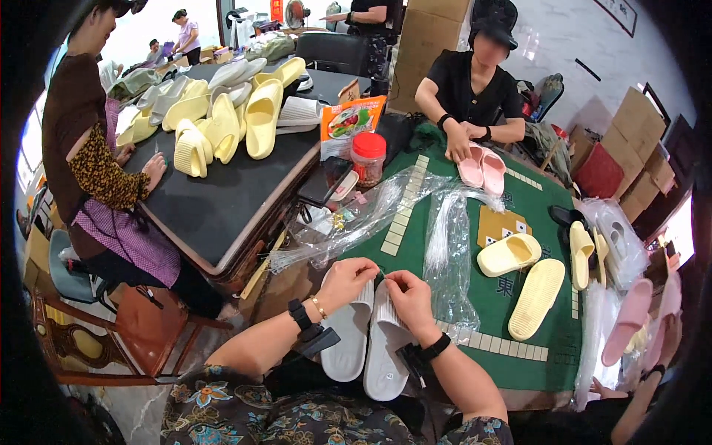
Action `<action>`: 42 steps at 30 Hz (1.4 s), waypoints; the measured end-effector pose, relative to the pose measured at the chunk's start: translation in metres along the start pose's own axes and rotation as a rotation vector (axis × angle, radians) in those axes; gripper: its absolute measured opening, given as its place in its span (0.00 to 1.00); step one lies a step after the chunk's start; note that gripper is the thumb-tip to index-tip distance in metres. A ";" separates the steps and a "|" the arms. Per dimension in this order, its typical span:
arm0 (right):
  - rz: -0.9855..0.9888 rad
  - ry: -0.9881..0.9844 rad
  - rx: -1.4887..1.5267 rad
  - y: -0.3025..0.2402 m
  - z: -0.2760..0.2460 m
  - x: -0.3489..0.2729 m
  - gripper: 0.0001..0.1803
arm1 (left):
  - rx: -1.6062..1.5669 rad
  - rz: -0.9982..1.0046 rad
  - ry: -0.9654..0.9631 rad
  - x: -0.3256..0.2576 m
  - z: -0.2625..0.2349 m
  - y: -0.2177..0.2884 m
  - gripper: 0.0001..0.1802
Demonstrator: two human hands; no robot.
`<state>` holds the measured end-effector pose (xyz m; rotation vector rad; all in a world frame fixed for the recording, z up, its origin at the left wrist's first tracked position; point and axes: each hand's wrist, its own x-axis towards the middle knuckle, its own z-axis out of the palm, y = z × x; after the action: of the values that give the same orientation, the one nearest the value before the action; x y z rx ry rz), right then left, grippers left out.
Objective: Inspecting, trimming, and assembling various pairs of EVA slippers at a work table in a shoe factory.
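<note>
A pair of grey slippers (367, 337) lies sole-up and side by side at the near edge of the green table (519, 348), partly over my lap. My left hand (345, 280) pinches the top end of the left slipper. My right hand (409, 294) pinches the top of the right one, fingertips close to the left hand's. Both wrists wear black bands. What small thing sits between my fingertips is too small to tell.
Clear plastic bags (445, 245) lie spread across the green table. Yellow slippers (523, 274) rest to the right, pink ones (482, 169) under a seated person's hands opposite. A dark table (222, 193) on the left carries several pale yellow slippers; a person stands beside it. A red-lidded jar (368, 157) stands between.
</note>
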<state>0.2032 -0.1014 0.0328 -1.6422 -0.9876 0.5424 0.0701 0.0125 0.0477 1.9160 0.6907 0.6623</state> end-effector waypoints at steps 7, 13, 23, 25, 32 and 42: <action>-0.045 0.001 -0.063 0.002 0.003 0.003 0.08 | -0.010 0.056 -0.004 0.000 0.002 -0.010 0.09; -0.095 0.011 -0.108 -0.002 0.001 0.008 0.07 | 0.002 0.099 -0.024 0.007 0.000 -0.009 0.09; -0.088 -0.030 -0.124 -0.002 0.001 -0.004 0.09 | 0.008 0.060 -0.099 -0.001 -0.001 -0.013 0.10; -0.106 -0.010 -0.127 0.001 0.002 -0.005 0.10 | -0.062 0.021 -0.088 -0.005 0.003 -0.014 0.10; -0.122 -0.021 -0.130 0.005 0.003 -0.002 0.09 | -0.021 0.014 -0.114 0.000 -0.001 -0.007 0.08; -0.041 -0.034 -0.077 0.001 0.006 0.004 0.08 | 0.055 0.095 -0.089 0.005 0.005 -0.017 0.07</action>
<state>0.2014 -0.0951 0.0303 -1.6815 -1.0766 0.5118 0.0740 0.0197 0.0315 2.0260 0.5695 0.6184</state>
